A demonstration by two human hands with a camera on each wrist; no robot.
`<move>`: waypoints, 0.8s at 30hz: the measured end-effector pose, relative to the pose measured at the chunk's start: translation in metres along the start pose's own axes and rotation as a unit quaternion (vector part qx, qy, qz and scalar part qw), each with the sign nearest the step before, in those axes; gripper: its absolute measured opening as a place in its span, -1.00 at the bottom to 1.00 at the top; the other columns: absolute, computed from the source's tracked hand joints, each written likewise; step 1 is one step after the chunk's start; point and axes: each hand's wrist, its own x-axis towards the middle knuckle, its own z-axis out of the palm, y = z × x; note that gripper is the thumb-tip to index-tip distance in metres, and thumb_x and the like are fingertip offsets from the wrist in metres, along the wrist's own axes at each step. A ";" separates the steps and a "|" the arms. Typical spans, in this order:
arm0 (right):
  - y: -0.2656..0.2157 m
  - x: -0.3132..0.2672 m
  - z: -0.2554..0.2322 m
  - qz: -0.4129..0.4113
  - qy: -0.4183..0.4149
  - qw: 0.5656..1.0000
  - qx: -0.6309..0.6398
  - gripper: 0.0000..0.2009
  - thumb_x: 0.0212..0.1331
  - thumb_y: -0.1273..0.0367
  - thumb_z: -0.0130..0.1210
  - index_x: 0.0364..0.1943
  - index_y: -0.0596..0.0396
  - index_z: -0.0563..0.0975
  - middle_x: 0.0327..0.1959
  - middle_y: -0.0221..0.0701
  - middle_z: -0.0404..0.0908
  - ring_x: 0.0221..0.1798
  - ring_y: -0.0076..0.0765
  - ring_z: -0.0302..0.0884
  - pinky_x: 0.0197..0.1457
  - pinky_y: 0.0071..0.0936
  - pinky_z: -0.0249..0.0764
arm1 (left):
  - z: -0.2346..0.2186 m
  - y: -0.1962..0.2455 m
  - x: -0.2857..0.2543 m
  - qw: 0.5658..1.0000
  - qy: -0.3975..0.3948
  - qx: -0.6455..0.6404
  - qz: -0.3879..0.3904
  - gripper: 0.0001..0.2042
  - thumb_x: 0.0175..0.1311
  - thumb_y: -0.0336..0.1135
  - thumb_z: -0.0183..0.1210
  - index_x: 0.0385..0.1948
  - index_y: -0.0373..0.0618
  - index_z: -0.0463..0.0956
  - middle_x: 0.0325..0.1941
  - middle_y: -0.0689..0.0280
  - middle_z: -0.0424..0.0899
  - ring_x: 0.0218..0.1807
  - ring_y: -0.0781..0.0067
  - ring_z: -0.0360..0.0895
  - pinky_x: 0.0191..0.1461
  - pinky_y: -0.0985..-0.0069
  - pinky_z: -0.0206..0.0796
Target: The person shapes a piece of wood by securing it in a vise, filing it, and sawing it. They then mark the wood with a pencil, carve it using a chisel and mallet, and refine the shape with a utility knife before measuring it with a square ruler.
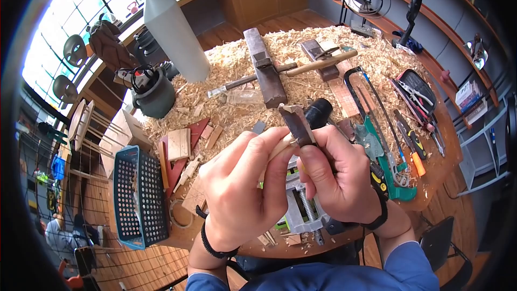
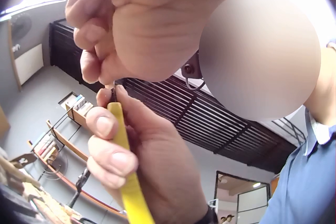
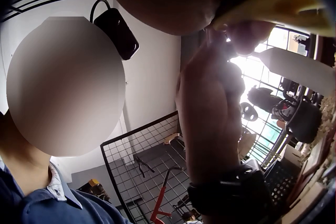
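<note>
My left hand pinches a small pale wooden piece between thumb and fingers, most of it hidden by them. My right hand holds a strip that looks like sandpaper, dark brown on the face seen from above, with a ragged pale top edge. In the left wrist view, its yellow side runs down under the curled fingers of the right hand. Both hands meet at the fingertips, the strip right at the wooden piece. Below them lies a grey metal vise on the table.
Wood shavings cover much of the table. Two hand planes and a mallet-like tool lie at the back. To the right are a green-handled saw and pliers. A blue basket and wood scraps stand left.
</note>
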 end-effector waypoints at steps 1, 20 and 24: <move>-0.002 0.001 -0.002 0.029 -0.016 0.998 0.044 -0.85 0.59 0.40 0.07 -0.02 0.23 0.53 -0.49 -0.35 0.61 -0.55 -0.48 0.60 -0.49 -0.50 0.44 | 0.001 -0.001 0.001 1.000 0.001 0.001 0.000 -0.82 0.33 -0.53 0.34 -0.09 -0.41 0.70 -0.41 0.22 0.71 -0.45 0.56 0.59 -0.37 0.60 0.38; 0.013 0.011 -0.003 -0.288 0.133 0.900 -0.299 -0.66 0.20 0.52 0.31 0.09 0.18 0.70 -0.26 -0.37 0.65 -0.41 -0.27 0.60 -0.38 -0.33 0.46 | 0.000 -0.010 0.002 0.995 -0.007 -0.087 0.040 -0.71 0.50 -0.44 0.18 0.16 -0.38 0.63 -0.37 0.10 0.57 -0.49 0.19 0.50 -0.41 0.35 0.34; 0.002 0.009 -0.006 -0.265 0.118 0.912 -0.291 -0.70 0.23 0.58 0.28 0.06 0.23 0.69 -0.24 -0.27 0.68 -0.37 -0.19 0.65 -0.34 -0.31 0.51 | 0.000 -0.006 0.001 0.996 -0.006 -0.086 0.032 -0.71 0.51 -0.43 0.17 0.15 -0.37 0.63 -0.37 0.11 0.56 -0.48 0.19 0.51 -0.40 0.34 0.35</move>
